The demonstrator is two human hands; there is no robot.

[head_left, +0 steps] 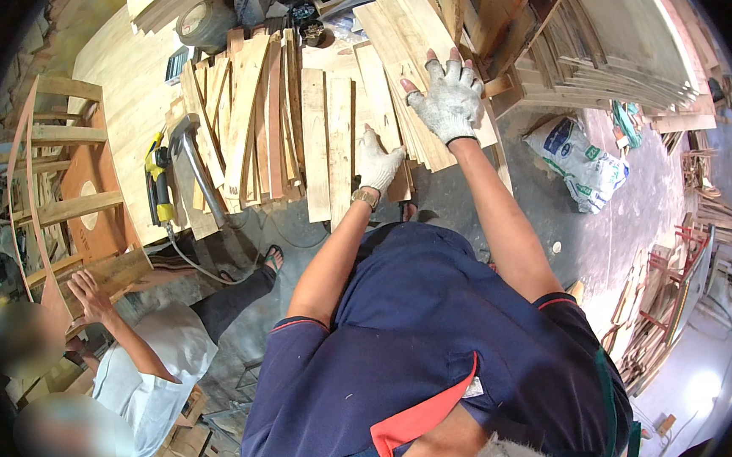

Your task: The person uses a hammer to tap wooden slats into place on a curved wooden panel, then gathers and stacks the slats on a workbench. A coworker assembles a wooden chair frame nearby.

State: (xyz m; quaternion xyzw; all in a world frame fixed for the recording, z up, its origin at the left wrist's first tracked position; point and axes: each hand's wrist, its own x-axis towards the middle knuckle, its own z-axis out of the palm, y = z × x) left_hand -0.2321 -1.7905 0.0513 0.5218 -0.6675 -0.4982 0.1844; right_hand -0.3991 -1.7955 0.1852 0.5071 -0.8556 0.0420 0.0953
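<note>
In a pale fingertip-less work glove, my right hand (448, 100) lies spread flat on a stack of light wooden boards (408, 34) at the right of the table. My left hand (378, 161), also gloved and with a watch at the wrist, rests by the near end of a pale slat (376, 92). Its thumb and forefinger stand apart; nothing shows between them. Just left of that hand, two more slats (316, 139) lie side by side. A larger heap of narrow wood strips (261, 117) lies farther left.
A hammer (188, 143) and a yellow-and-black nail gun (159, 179) with a hose lie at left. Beyond is a wooden frame (76, 206), with a co-worker in a white shirt (159, 362) beside it. A printed white sack (578, 163) is on the floor at right, near stacked panels (602, 85).
</note>
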